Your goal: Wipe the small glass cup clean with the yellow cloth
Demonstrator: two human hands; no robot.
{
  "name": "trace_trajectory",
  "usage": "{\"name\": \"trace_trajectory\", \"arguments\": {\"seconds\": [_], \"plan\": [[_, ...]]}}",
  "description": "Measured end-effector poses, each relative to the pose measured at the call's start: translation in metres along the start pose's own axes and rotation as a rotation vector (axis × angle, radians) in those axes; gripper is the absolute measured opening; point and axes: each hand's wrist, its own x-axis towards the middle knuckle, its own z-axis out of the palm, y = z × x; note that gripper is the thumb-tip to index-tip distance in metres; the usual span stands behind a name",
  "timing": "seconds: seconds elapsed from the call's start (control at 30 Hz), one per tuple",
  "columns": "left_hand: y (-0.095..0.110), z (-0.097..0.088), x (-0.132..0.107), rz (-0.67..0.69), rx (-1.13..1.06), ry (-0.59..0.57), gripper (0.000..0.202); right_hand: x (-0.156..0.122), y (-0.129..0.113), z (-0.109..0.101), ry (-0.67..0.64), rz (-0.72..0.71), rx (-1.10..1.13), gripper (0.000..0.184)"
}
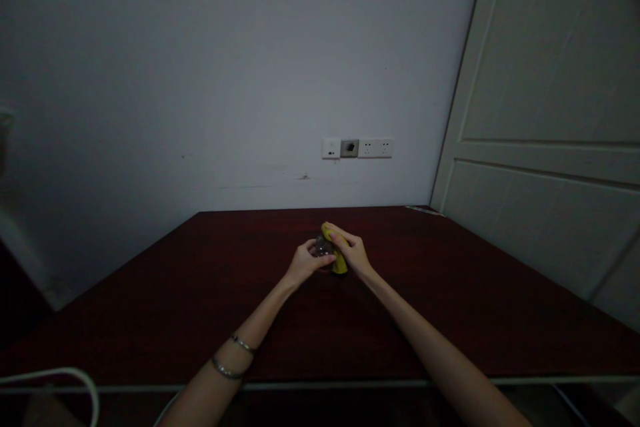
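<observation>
My left hand (305,263) is closed around a small clear, shiny object (323,246) that looks like a glass, its fingers behind it and the thumb in front. A yellow cloth (340,263) is gripped in my right hand (354,253), with its lower part hanging below the fingers. The cloth lies against the right side of the clear object, and both hands meet above the middle of the dark red table (240,293). Fingers and cloth hide part of the clear object, so its full shape does not show.
Behind the table rises a pale wall (225,80) with a row of sockets (375,148). A panelled cream door (545,93) stands along the right side. At the lower left, a white cable (75,371) loops near the table's front edge. The light is dim.
</observation>
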Motion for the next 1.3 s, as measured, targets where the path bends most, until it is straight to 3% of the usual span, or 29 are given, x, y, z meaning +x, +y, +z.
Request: {"name": "trace_trajectory", "arguments": {"seconds": [0.2, 0.5, 0.67, 0.8, 0.97, 1.07, 1.3], "plan": [[-0.014, -0.006, 0.01, 0.076, 0.318, 0.095, 0.052, -0.006, -0.015, -0.004, -0.256, -0.253, -0.295, 0.023], [-0.006, -0.007, 0.007, 0.106, 0.624, 0.124, 0.053, -0.003, -0.003, 0.0, -0.078, -0.146, -0.304, 0.025], [-0.01, -0.012, 0.009, 0.066, 0.709, 0.138, 0.045, -0.008, -0.007, 0.0, -0.267, -0.254, -0.38, 0.023], [-0.009, -0.01, 0.007, 0.112, 0.677, 0.118, 0.05, -0.007, -0.009, 0.0, -0.225, -0.227, -0.345, 0.023], [-0.01, -0.005, 0.003, 0.187, 0.481, 0.019, 0.062, 0.002, -0.001, 0.0, -0.028, 0.03, -0.098, 0.031], [-0.012, -0.005, 0.004, 0.187, 0.352, -0.031, 0.066, 0.004, 0.001, -0.002, 0.017, 0.151, 0.037, 0.036], [-0.015, -0.006, 0.008, 0.198, 0.2, -0.007, 0.061, -0.004, -0.013, 0.0, -0.113, -0.1, -0.098, 0.022]]}}
